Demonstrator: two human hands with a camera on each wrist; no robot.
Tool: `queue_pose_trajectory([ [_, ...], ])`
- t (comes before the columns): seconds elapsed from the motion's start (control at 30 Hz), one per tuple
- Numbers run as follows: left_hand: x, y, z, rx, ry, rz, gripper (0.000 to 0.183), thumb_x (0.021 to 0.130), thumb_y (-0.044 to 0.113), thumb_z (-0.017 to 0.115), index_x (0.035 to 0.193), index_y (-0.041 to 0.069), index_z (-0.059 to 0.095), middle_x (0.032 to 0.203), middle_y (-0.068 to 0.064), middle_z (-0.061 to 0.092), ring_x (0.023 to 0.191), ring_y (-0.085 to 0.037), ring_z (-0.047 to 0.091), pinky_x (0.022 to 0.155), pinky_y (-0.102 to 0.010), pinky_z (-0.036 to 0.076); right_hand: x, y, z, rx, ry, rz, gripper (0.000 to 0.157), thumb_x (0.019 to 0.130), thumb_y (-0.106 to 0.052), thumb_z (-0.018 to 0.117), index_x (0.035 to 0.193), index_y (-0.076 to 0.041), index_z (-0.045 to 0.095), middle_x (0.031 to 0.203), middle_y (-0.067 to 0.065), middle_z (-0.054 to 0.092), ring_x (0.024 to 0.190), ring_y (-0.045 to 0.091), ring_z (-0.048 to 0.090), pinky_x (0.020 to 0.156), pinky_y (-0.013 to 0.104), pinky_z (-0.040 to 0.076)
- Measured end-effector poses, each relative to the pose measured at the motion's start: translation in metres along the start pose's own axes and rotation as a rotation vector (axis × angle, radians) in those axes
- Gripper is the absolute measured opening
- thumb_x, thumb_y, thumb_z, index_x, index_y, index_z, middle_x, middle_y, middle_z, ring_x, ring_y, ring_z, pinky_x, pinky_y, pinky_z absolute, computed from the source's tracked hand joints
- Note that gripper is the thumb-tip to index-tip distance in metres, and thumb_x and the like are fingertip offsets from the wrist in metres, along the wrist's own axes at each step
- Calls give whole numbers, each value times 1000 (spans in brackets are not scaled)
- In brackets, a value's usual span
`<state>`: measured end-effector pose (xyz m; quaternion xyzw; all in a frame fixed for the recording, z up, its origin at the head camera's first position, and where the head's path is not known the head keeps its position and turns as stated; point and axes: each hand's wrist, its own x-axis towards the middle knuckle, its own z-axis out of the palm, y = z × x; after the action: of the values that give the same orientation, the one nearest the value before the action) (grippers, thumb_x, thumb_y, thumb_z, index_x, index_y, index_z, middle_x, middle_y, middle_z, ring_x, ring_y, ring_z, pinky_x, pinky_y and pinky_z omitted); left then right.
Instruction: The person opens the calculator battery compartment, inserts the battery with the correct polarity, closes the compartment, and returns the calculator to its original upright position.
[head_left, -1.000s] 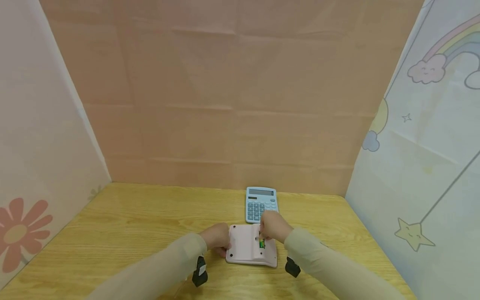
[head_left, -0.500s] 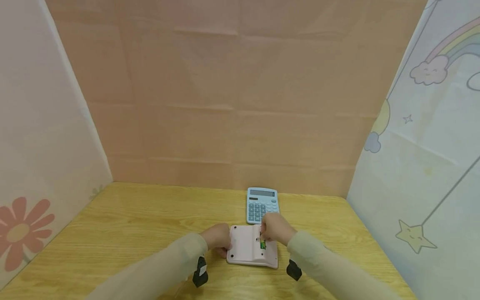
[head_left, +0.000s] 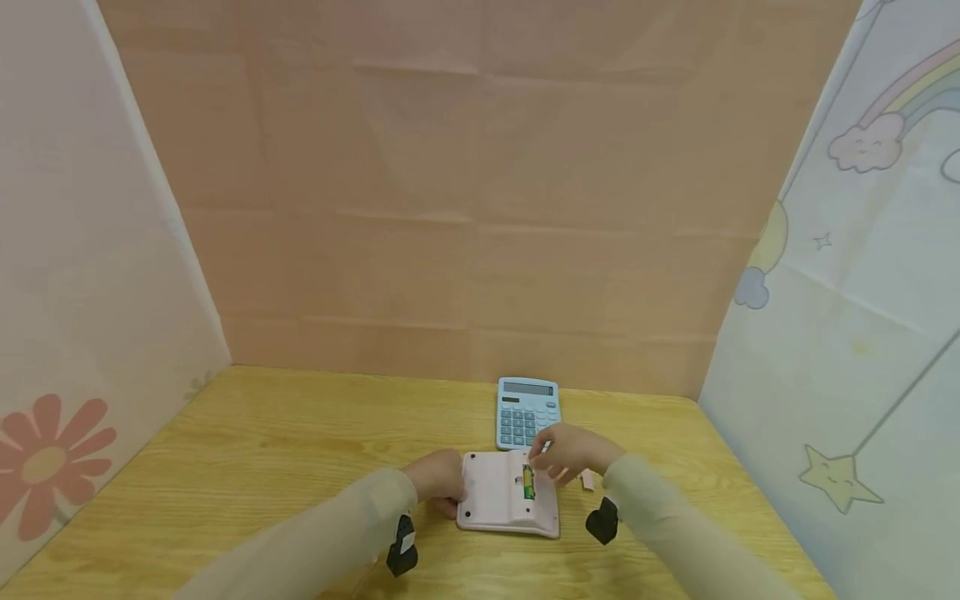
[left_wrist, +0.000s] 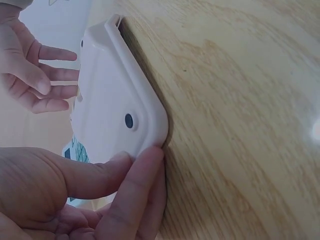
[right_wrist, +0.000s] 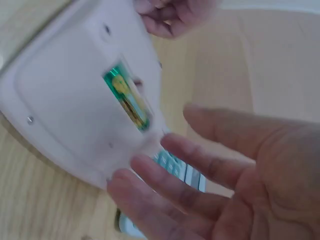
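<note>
A pink calculator (head_left: 491,492) lies face down on the wooden table, its back with dark feet showing. In that back is an open battery slot (right_wrist: 125,95), green and yellow inside, blurred in the right wrist view. My left hand (head_left: 437,481) pinches the calculator's left edge, thumb on the back and index finger at the rim in the left wrist view. Over the calculator's right side is my right hand (head_left: 573,452), fingers spread and loosely bent, with nothing in them. Just right of the calculator, a small pink piece (head_left: 587,480) lies on the table, partly behind the right hand.
A light blue calculator (head_left: 525,408) lies face up right behind the pink one, partly covered by the right hand. Brown paper (head_left: 465,208) hangs at the table's back edge. Printed panels stand at the left and right sides.
My right hand has lifted off the slot and moved right, its fingers spreading. More of the slot shows, and the small pink piece has come into view. The left hand keeps its grip.
</note>
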<state>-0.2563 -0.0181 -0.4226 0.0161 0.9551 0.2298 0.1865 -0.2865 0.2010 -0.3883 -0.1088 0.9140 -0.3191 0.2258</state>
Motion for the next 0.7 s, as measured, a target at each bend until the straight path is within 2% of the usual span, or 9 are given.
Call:
queue_pose_trajectory([
  [0.1, -1, 1, -1, -10, -3, -5, 13, 83, 2, 72, 82, -3, 60, 64, -7, 54, 49, -11, 50, 49, -21, 36, 0, 8, -13, 39, -51, 1, 16, 92, -15, 64, 105, -5, 64, 101, 10, 65, 87, 27, 66, 71, 39, 58],
  [0.17, -1, 1, -1, -24, -5, -11, 13, 83, 2, 72, 83, -3, 59, 66, -8, 54, 49, -12, 51, 48, -20, 36, 1, 15, -20, 69, -54, -2, 20, 93, -17, 64, 108, -4, 62, 104, 12, 65, 91, 29, 66, 72, 40, 58],
  [0.33, -2, 3, -2, -54, -9, -29, 13, 83, 0, 71, 84, -3, 58, 68, -10, 57, 48, -12, 53, 46, -20, 37, 2, 34, -35, 90, -3, -14, 23, 94, -16, 62, 110, 0, 59, 107, 17, 65, 93, 32, 65, 74, 41, 58],
  [0.47, -2, 4, -2, -55, -11, -35, 13, 84, 1, 71, 85, -3, 58, 68, -10, 57, 48, -12, 54, 46, -20, 38, 2, 49, -43, 58, 59, -11, 23, 93, -11, 62, 110, 3, 58, 106, 16, 63, 92, 31, 65, 73, 42, 57],
  [0.7, -2, 4, -2, -50, -15, -39, 13, 85, 2, 71, 84, -2, 58, 67, -9, 57, 49, -12, 53, 46, -20, 37, 4, 71, -46, -13, 95, -39, 24, 91, -8, 65, 110, 7, 61, 102, 11, 64, 89, 24, 62, 75, 42, 57],
])
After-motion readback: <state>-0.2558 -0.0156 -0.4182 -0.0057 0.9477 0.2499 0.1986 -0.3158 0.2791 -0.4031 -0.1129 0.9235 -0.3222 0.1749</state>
